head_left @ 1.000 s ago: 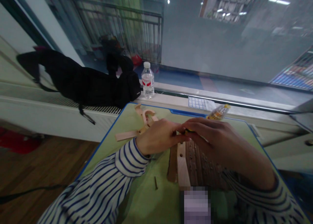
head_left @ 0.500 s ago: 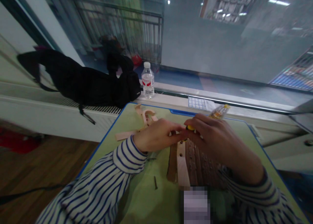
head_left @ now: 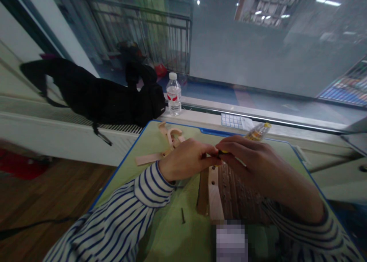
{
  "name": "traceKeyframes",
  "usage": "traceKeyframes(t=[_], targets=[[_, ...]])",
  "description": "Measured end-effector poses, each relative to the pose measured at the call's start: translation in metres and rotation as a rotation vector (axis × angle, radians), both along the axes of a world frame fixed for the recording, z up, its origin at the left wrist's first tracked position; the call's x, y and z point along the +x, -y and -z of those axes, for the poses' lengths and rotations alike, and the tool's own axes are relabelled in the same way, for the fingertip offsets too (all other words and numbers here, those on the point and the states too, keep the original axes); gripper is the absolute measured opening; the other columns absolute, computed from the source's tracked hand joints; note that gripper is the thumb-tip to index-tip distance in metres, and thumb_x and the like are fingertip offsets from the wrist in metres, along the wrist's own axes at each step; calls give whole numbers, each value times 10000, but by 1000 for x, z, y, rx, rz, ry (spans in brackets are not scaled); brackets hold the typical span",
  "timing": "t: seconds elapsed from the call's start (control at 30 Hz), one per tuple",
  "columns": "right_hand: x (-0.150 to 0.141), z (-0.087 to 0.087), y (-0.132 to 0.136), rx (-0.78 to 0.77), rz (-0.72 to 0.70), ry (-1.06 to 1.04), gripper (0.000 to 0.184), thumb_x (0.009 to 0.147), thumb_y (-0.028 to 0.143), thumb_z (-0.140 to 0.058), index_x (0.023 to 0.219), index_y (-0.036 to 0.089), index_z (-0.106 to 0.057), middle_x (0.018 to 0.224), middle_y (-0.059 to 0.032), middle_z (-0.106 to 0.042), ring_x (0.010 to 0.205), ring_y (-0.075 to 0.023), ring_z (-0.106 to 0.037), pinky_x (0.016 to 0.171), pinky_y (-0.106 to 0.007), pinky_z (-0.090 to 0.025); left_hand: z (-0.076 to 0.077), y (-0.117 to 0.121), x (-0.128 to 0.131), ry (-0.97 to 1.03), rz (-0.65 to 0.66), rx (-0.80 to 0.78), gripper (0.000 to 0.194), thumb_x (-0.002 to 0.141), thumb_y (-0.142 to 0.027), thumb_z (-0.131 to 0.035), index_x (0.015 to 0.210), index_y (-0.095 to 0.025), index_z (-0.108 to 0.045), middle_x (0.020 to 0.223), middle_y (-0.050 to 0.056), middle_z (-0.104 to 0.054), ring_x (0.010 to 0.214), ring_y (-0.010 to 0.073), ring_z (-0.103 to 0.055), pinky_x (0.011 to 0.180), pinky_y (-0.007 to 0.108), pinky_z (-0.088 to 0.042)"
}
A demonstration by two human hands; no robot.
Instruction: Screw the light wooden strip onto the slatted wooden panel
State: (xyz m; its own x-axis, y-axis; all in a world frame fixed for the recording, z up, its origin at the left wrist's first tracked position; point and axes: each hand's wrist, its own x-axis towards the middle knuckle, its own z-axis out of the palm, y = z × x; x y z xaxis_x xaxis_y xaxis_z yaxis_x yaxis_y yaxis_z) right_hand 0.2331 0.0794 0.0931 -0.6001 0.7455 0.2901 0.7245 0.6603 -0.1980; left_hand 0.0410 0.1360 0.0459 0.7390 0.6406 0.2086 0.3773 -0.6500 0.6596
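Observation:
My left hand [head_left: 189, 159] is closed in a pinch at the far end of a pale wooden strip [head_left: 215, 197] with holes. Whatever lies between its thumb and fingers is hidden. My right hand [head_left: 255, 160] meets it there, fingers closed on a small yellow-and-black thing [head_left: 223, 152], mostly covered by the fingers. The strip lies along a stack of brown layered boards [head_left: 236, 193], partly under my right hand. More pale wooden pieces [head_left: 149, 159], one of them curved, lie beyond my left hand. A dark screw [head_left: 182, 215] rests on the table in front of the strip.
The green table [head_left: 160, 239] has a blue edge. A clear thing with a yellow end [head_left: 259, 132] lies behind my right hand. On the window ledge stand a water bottle [head_left: 173, 94] and a black bag [head_left: 109, 97]; a gridded sheet [head_left: 231, 120] lies beside them.
My right hand has turned a little, its wrist shifting right and down, and less of the yellow thing shows. My left hand has moved slightly right and stays pinched.

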Motion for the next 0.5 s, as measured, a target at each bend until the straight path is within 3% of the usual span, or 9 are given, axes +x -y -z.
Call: traceKeyframes(t=[0.13,0.3,0.5], targets=[[-2,0,-1,32,75,55,215,949,319,-465,967,167,-615,875,-51,-621,769,-173,-580,681,-314,-418,3,-2,-2,-15,66,-27,236,939,-312,-500,969,-182,-695,802,3,-702,706,121,-614,607,213,-386],[-2,1,-4,40,85,36,234,943,334,-476,962,152,-622,831,-46,-582,727,-160,-550,663,-307,-401,1,-2,-2,4,125,-78,267,963,-274,-444,989,-172,-689,782,6,-692,712,117,-612,636,214,-395],[-4,3,-7,8,85,16,240,951,332,-456,977,163,-624,860,-46,-581,753,-159,-565,679,-306,-413,0,0,0,-9,10,-4,221,877,-347,-596,1009,-201,-697,735,-14,-677,645,114,-586,609,219,-369]])
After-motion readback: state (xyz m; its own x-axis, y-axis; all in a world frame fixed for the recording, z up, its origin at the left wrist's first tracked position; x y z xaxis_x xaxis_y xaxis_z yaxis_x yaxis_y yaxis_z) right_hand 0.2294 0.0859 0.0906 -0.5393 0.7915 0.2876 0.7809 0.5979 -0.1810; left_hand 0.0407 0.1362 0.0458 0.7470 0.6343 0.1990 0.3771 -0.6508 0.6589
